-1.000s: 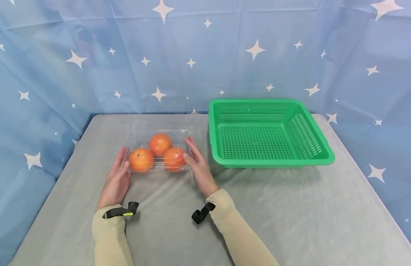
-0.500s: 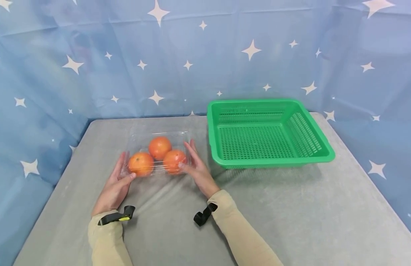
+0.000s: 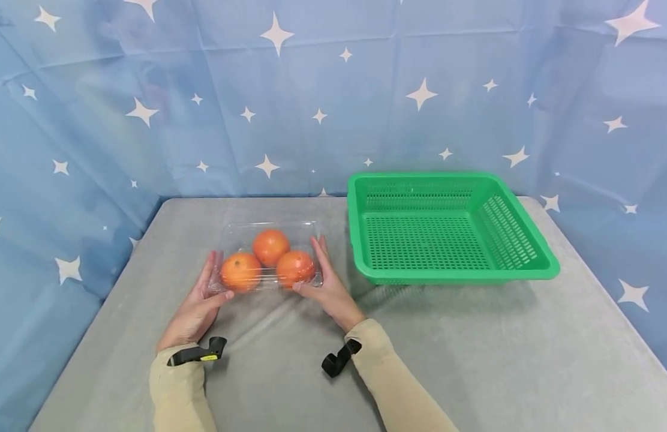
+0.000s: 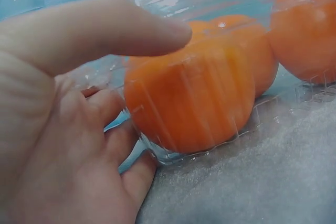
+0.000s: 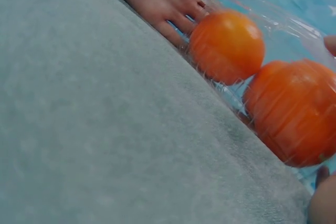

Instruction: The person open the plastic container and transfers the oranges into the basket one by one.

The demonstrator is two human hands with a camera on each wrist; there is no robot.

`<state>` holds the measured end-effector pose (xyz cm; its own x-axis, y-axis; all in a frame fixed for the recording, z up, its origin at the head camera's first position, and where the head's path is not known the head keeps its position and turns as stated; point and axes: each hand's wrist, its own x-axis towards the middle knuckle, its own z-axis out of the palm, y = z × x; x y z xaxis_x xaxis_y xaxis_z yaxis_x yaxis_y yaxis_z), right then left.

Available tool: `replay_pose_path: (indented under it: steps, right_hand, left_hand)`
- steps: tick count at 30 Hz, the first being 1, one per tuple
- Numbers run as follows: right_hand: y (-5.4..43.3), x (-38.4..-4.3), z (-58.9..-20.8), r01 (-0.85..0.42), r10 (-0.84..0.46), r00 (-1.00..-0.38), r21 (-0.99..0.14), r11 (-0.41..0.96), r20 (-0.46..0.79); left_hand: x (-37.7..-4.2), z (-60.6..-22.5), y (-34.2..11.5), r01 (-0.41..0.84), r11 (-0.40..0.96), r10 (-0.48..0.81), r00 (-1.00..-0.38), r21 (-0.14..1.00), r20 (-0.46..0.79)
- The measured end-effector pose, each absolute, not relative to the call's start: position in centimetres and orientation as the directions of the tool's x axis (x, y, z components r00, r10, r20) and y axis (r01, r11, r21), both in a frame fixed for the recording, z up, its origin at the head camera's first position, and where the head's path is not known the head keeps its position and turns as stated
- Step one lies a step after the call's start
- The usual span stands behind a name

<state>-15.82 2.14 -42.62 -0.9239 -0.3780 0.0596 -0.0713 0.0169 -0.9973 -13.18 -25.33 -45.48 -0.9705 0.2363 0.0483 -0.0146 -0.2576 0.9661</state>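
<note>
Three oranges (image 3: 271,247) lie in a clear plastic box (image 3: 301,227) on the table's left half. My left hand (image 3: 195,309) grips the box's left end, fingers along the side and thumb over the front corner. Up close in the left wrist view, that thumb crosses in front of the nearest orange (image 4: 194,98), seen through the ribbed wall. At the opposite end my right hand (image 3: 330,291) holds the box, fingers along the side and thumb at the front. The right wrist view catches only bits of the right hand (image 5: 323,200) at its edge.
A green plastic basket (image 3: 457,275) with a perforated floor stands to the right of the box, near the back of the grey-covered table (image 3: 447,354). Behind the table hangs a blue curtain (image 3: 360,108) with white stars.
Both thumbs have come down and inward across the front of the box, and the hands sit closer about its ends. The head view has shifted slightly; the oranges stay inside.
</note>
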Motion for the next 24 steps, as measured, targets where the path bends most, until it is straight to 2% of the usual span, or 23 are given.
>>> replay_pose_path:
  steps: [6, 15, 24]
  right_hand:
    - [2.2, -16.0, -43.1, -0.071, -0.389, -0.919, -0.997, 0.011, 0.061]
    - [2.2, -17.3, -45.4, -0.134, -0.377, -0.918, -0.991, -0.002, 0.125]
    - [2.3, -16.4, -43.6, -0.09, -0.385, -0.919, -0.996, -0.018, 0.09]
  left_hand:
    - [-13.4, -45.7, -25.4, -0.014, -0.263, 0.251, -0.966, 0.965, 0.055]
    - [-13.6, -45.7, -25.2, -0.008, -0.256, 0.25, -0.966, 0.967, 0.059]
    - [-13.3, -45.6, -25.3, 0.004, -0.246, 0.241, -0.968, 0.969, 0.065]
